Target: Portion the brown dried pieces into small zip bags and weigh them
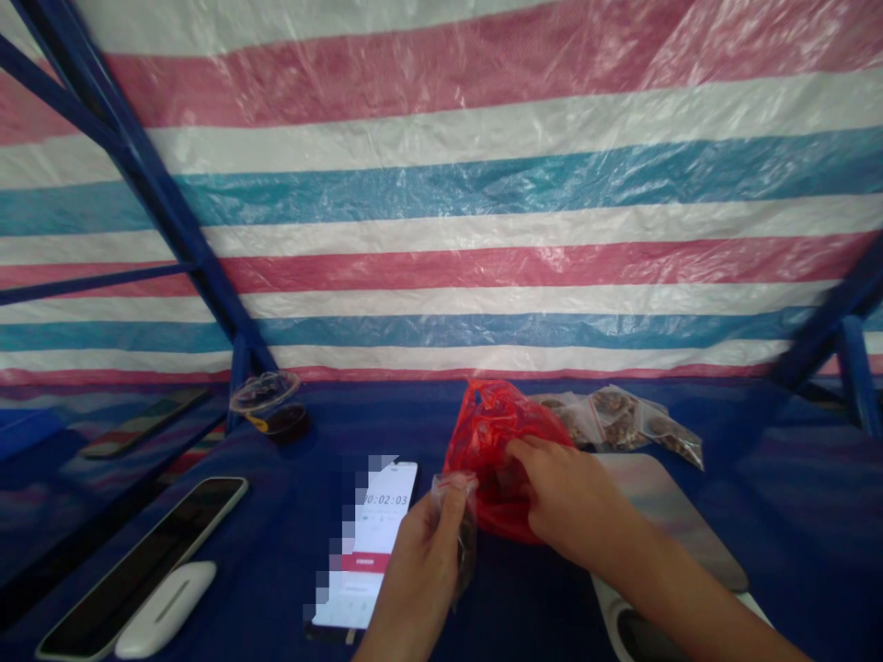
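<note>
My left hand grips a small clear zip bag with dark contents, thumb pressed near its top edge. Just right of it stands a crumpled red plastic bag, its mouth facing me. My right hand reaches into that opening, with the fingertips partly hidden by the red film; whether they hold anything I cannot make out. Beneath my right forearm lies a kitchen scale with a shiny square plate. Behind it rest several filled zip bags in a loose pile.
A lit phone showing a timer lies left of my left hand. Farther left are a dark-screened phone and a white case. A clear plastic cup with dark content stands at the back left. Blue frame bars and striped sheeting rise behind.
</note>
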### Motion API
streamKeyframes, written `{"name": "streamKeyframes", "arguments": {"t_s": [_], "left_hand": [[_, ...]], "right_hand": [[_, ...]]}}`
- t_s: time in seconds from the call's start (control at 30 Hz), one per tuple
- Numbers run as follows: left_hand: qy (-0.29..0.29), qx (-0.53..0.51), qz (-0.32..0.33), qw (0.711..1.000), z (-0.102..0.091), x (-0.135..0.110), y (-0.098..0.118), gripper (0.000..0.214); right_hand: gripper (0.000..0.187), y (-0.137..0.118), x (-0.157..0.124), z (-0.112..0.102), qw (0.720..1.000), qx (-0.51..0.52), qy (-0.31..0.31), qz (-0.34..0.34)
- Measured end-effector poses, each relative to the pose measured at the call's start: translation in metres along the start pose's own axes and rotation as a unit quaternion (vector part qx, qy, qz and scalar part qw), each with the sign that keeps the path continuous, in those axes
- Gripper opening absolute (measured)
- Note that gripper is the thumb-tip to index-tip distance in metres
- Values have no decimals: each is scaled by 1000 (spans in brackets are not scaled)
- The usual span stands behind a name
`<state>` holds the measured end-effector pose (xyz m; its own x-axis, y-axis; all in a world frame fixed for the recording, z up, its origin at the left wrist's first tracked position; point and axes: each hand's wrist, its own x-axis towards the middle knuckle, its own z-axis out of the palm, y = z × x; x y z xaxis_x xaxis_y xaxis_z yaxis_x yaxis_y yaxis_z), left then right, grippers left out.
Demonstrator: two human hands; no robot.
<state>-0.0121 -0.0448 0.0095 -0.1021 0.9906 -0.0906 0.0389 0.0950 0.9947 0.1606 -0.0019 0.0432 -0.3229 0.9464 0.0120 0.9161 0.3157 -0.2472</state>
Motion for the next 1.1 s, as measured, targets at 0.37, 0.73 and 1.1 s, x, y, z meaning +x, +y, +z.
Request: {"name": "streamKeyframes", "arguments": {"t_s": [0.37, 0.73, 1.1], "left_hand": [[-34, -49, 38, 998, 2, 17, -20, 67], [17, -71, 19, 997, -3, 12, -14, 62], [-34, 17, 113, 993, -1, 13, -17, 39]], "right_hand": [[52, 6, 4, 13, 994, 95, 37, -38], [46, 12, 6, 18, 976, 217, 25, -20], [46, 26, 7, -1, 964, 259, 66, -14]]}}
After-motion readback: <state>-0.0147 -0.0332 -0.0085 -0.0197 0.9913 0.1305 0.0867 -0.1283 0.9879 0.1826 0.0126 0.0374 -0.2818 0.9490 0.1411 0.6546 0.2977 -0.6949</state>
